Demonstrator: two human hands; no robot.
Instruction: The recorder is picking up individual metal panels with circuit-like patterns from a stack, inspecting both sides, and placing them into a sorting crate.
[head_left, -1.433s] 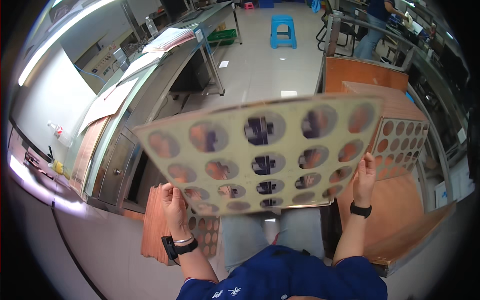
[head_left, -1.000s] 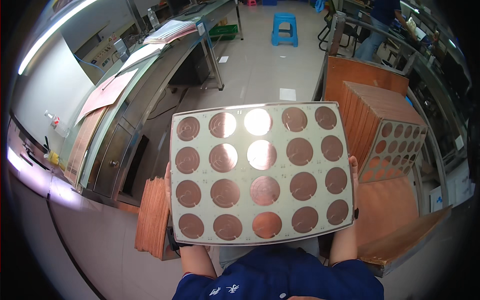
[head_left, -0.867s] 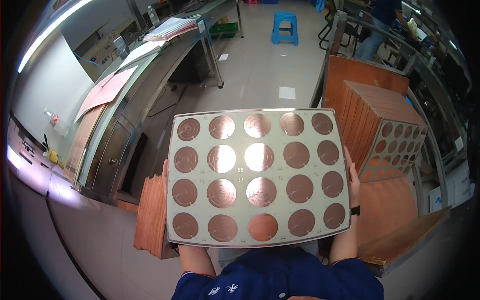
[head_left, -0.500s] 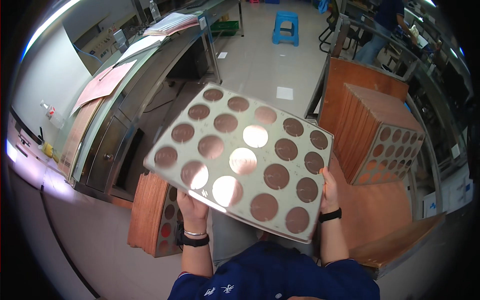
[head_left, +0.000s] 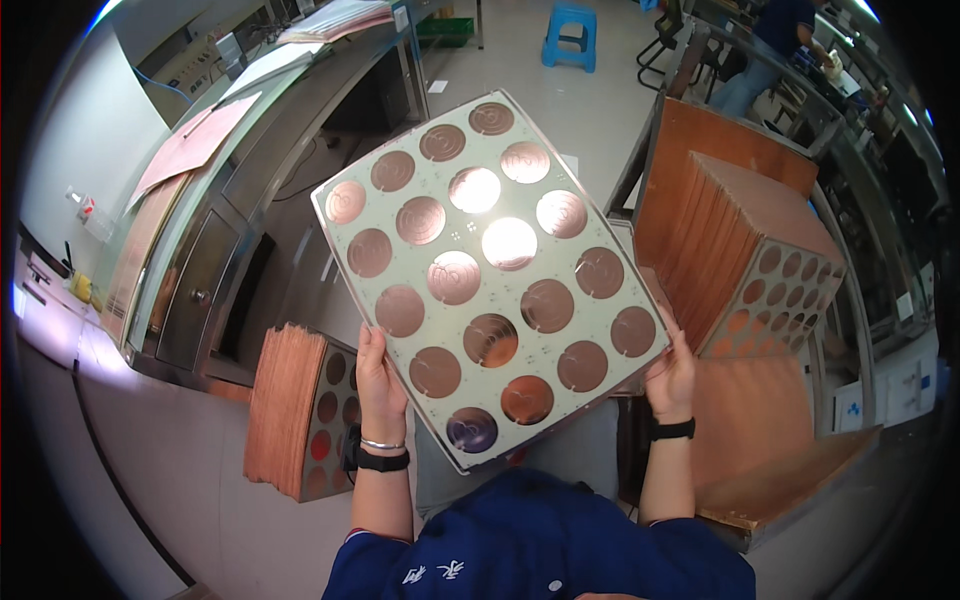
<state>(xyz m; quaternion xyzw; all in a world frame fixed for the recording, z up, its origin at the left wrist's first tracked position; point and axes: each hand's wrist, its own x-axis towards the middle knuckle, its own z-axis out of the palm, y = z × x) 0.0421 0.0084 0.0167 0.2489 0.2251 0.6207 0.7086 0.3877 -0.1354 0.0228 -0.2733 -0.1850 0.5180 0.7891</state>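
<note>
The left hand (head_left: 381, 388) grips one edge of a pale panel (head_left: 465, 240) dotted with copper discs, the right hand (head_left: 674, 382) its opposite corner — it sits askew above the lap. Reddish stacks stand either side: a left stack (head_left: 283, 415), a right stack (head_left: 722, 255).

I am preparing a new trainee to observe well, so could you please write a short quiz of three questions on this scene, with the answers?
1. True or false: only one hand holds the panel.
2. Choose one. The stool on the floor ahead is:
A. red
B. blue
C. green
3. Count: how many round discs show on the face of the panel?

Key:
1. False; the left hand and the right hand both hold it at its edges.
2. B.
3. Twenty.
</note>
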